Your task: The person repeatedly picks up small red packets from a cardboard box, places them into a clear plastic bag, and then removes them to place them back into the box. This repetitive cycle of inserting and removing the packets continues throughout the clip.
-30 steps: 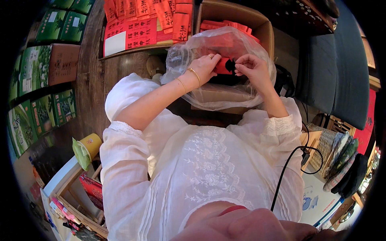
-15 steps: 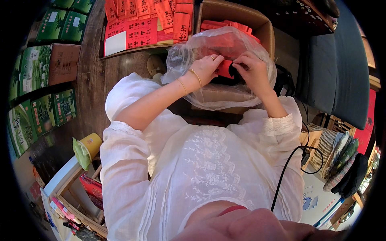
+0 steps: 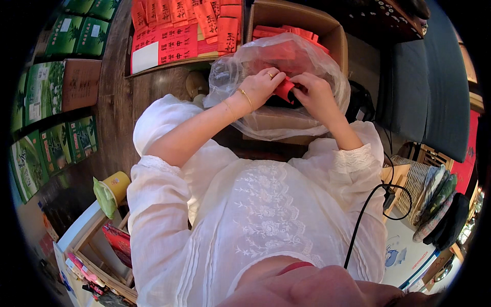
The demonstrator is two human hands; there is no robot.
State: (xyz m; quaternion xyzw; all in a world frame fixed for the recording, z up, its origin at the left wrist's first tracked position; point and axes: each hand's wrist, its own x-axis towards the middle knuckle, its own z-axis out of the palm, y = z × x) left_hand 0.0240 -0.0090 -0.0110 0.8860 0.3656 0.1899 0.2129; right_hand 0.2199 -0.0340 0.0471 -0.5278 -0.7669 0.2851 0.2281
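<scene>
Head view: red packet [image 3: 284,88] pinched between left hand [image 3: 260,87] and right hand [image 3: 313,94] fingers, over clear bag [image 3: 307,53].

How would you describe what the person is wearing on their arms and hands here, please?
Both arms come out of wide, loose white sleeves with lace-like trim at the cuffs, part of a white embroidered blouse. The forearms are bare. The left hand has a thin gold bracelet at the wrist and a ring on one finger. The right hand shows no jewellery.

Hemmed in by a clear plastic bag [image 3: 286,110] around both hands; cardboard box [image 3: 302,20] just behind, red packets [image 3: 169,43] crowding the left, dark chair [image 3: 434,87] right.
</scene>
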